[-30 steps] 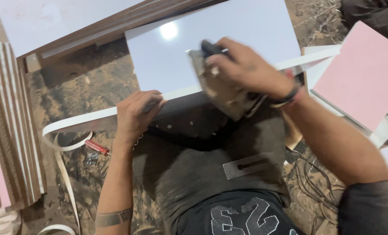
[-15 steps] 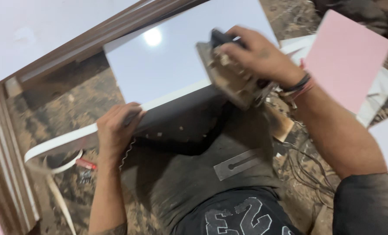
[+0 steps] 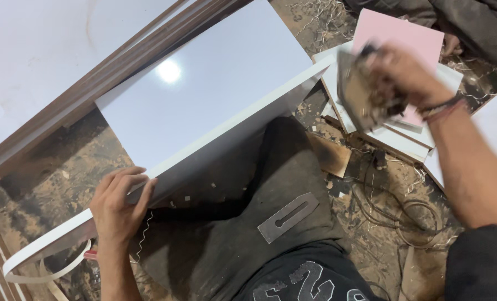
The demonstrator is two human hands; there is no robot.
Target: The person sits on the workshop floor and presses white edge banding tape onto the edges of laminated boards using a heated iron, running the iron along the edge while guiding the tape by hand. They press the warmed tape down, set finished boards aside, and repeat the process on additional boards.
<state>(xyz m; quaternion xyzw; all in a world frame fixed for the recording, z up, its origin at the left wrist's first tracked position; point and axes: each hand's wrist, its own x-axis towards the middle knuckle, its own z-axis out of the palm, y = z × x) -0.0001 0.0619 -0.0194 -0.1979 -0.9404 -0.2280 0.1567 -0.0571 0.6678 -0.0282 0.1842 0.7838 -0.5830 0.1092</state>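
1. Left hand [image 3: 116,207] is down in the lower left of the frame, its fingers [image 3: 127,177] curled over the near edge of the glossy white rectangular laminate board [image 3: 204,100], thumb pressed on the edge face. It's grasping the board, not just resting on it.
2. That board runs diagonally from lower left to upper centre and lies across the person's lap, over dark grey trousers [image 3: 243,223].
3. Right hand [image 3: 398,81] is up in the upper right, off the board, clenched around a blurry metal hand tool with a flat plate [image 3: 360,95]. Too smeared to tell what kind.
4. Below that hand: a pale pink square panel [image 3: 396,39] lying on stacked white boards [image 3: 382,136].
5. A flat grey metal blade with a slot [image 3: 288,217] lies on the trousers, lower centre.
6. A loose white edge-banding strip [image 3: 42,253] curls off the board's lower left corner.
7. The floor [image 3: 393,200] is covered in sawdust and shavings, with some cable.
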